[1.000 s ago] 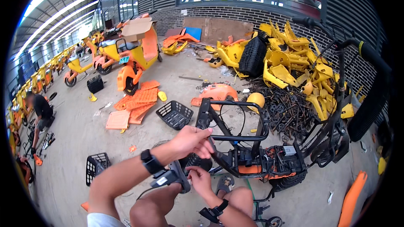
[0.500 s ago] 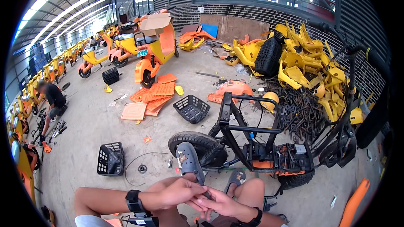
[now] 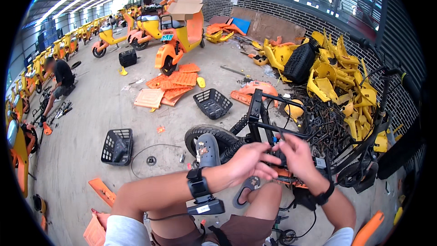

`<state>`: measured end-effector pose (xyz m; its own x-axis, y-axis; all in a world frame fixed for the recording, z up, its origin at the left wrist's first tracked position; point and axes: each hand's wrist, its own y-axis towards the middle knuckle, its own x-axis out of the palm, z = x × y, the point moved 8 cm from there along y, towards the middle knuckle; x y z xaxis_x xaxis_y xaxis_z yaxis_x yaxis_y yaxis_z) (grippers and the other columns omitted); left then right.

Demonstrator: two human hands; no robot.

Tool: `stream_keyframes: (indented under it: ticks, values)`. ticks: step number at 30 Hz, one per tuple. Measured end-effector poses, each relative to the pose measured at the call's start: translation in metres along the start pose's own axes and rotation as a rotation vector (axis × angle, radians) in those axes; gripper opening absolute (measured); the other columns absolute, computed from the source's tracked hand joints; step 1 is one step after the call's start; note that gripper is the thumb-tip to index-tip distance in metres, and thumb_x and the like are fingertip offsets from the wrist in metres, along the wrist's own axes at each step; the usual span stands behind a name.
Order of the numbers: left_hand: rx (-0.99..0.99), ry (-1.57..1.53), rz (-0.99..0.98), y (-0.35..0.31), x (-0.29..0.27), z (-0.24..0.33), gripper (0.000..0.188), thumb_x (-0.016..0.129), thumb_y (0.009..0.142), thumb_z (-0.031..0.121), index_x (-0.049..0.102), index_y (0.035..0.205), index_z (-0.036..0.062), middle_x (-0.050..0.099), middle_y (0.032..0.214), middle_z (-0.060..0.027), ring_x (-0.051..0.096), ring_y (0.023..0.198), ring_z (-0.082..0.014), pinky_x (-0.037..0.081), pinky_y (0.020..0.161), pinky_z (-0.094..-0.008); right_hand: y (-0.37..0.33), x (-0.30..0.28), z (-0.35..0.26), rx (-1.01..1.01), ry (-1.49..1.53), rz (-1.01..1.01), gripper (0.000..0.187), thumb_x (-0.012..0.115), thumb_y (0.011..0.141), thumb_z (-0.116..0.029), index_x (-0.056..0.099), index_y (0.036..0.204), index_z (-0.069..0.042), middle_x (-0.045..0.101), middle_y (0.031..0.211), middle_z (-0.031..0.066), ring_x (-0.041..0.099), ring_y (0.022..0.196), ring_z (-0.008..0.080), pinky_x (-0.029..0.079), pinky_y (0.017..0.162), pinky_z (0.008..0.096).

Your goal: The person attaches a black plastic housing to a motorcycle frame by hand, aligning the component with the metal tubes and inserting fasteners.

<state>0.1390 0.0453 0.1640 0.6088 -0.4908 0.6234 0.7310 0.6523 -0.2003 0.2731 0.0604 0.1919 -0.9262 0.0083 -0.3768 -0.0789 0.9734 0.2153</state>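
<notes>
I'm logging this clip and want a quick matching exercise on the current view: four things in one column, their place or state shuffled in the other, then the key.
Column one
1. Left hand
2. Black metal frame
3. Small sprocket
4. Cardboard

Column two
A. Lying on top of an orange and yellow scooter
B. On the floor, to the right of a black basket
C. Partly hidden behind the hands, with a black-tyred wheel
D. Fingers spread, to the left of the right hand

Pairs: 1-D, 2-C, 3-B, 4-A
</notes>
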Motion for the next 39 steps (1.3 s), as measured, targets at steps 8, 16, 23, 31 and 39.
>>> stream_keyframes:
  ticks: [8, 16, 23, 31, 39]
  values:
    - [0.315, 0.493, 0.819, 0.082, -0.137, 0.023, 0.060, 0.055, 0.090, 0.026, 0.036, 0.138, -0.0034, 0.052, 0.124, -0.0174, 0.054, 0.112, -0.0248, 0.046, 0.089, -0.0365, 0.115, -0.013, -0.037, -0.421, -0.984, 0.083, 0.028, 0.054, 0.088, -0.018, 0.069, 0.109, -0.008, 0.065, 0.076, 0.0139, 0.064, 0.071, 0.0286, 0.050, 0.065, 0.0397]
    - [0.217, 0.251, 0.398, 0.116, -0.131, 0.004, 0.048, 0.059, 0.082, 0.019, 0.049, 0.127, 0.0054, 0.054, 0.119, -0.0089, 0.048, 0.113, -0.0221, 0.037, 0.096, -0.0425, 0.123, 0.011, -0.016, -0.470, -1.180, -0.019, 0.026, 0.058, 0.086, -0.017, 0.069, 0.110, -0.015, 0.065, 0.078, 0.0131, 0.065, 0.074, 0.0299, 0.051, 0.061, 0.0428]
    - [0.223, 0.215, 0.376, 0.134, -0.136, -0.010, 0.031, 0.058, 0.082, 0.015, 0.052, 0.112, 0.0113, 0.057, 0.113, -0.0030, 0.052, 0.105, -0.0190, 0.041, 0.087, -0.0422, 0.122, 0.023, -0.007, -0.407, -1.269, -0.058, 0.029, 0.053, 0.089, -0.018, 0.068, 0.114, -0.016, 0.065, 0.070, 0.0140, 0.065, 0.062, 0.0317, 0.052, 0.054, 0.0435]
    - [0.197, 0.203, 0.335, 0.131, -0.143, -0.005, 0.024, 0.056, 0.085, 0.013, 0.057, 0.108, 0.0090, 0.060, 0.106, -0.0040, 0.054, 0.102, -0.0184, 0.041, 0.088, -0.0409, 0.114, 0.048, -0.005, -0.286, -1.397, -0.096, 0.039, 0.054, 0.084, -0.013, 0.060, 0.120, 0.001, 0.067, 0.071, 0.0156, 0.067, 0.066, 0.0313, 0.054, 0.061, 0.0415]
    - [0.126, 0.375, 0.346, 0.131, -0.135, -0.001, 0.027, 0.055, 0.089, 0.010, 0.052, 0.115, 0.0084, 0.060, 0.115, -0.0064, 0.057, 0.107, -0.0211, 0.045, 0.088, -0.0438, 0.117, 0.047, 0.000, -0.207, -1.245, -0.110, 0.039, 0.054, 0.083, -0.013, 0.059, 0.116, 0.006, 0.065, 0.069, 0.0219, 0.065, 0.065, 0.0379, 0.053, 0.061, 0.0474]
